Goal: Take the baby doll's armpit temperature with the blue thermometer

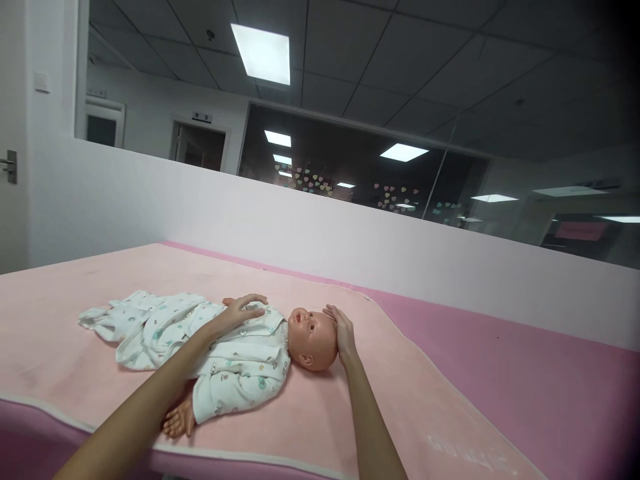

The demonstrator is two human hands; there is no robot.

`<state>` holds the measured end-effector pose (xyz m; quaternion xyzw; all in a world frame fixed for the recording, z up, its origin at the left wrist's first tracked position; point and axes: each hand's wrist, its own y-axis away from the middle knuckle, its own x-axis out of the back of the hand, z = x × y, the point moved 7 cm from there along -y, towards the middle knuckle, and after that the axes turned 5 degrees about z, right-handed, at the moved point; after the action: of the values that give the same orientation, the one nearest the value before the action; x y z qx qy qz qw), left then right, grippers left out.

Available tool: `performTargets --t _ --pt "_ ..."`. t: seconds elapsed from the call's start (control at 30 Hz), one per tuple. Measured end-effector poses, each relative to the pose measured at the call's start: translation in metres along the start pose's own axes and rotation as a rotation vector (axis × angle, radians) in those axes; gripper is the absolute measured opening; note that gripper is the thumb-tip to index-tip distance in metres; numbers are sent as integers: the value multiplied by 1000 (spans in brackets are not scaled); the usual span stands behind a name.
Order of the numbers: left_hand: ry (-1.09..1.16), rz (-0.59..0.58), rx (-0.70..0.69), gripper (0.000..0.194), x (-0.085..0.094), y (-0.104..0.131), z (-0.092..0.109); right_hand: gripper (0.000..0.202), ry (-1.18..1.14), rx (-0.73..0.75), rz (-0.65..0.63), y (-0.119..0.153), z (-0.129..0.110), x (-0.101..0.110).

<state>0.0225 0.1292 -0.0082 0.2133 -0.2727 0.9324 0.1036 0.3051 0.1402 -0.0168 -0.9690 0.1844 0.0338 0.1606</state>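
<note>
A baby doll lies on its back on a pink mat, its head toward the right. It wears a white printed outfit whose legs trail off to the left. My left hand rests on the doll's chest with its fingers apart, slightly curved. Against the top of the doll's head lies my right hand, its fingers stretched out and cupped along the crown. One doll hand shows near the mat's front edge, below my left forearm; the other peeks out behind my left hand.
Behind the mat runs a low white wall with a wide window above it. A darker pink surface extends past the mat on the right. At the far left stands a door with a handle.
</note>
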Motion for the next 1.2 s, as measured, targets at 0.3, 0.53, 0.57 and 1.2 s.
performTargets --t 0.3,0.53,0.57,1.2 --pt "130 -36 -21 31 -9 9 7 21 823 937 -173 90 -77 -77" --pt "323 141 38 39 5 1 -5 26 1312 1046 -389 111 -48 -152" --pt "344 135 39 39 4 1 -5 27 1378 1016 -350 106 -46 -155" --pt "385 -20 27 34 -5 6 5 34 1119 866 137 118 -112 -97"
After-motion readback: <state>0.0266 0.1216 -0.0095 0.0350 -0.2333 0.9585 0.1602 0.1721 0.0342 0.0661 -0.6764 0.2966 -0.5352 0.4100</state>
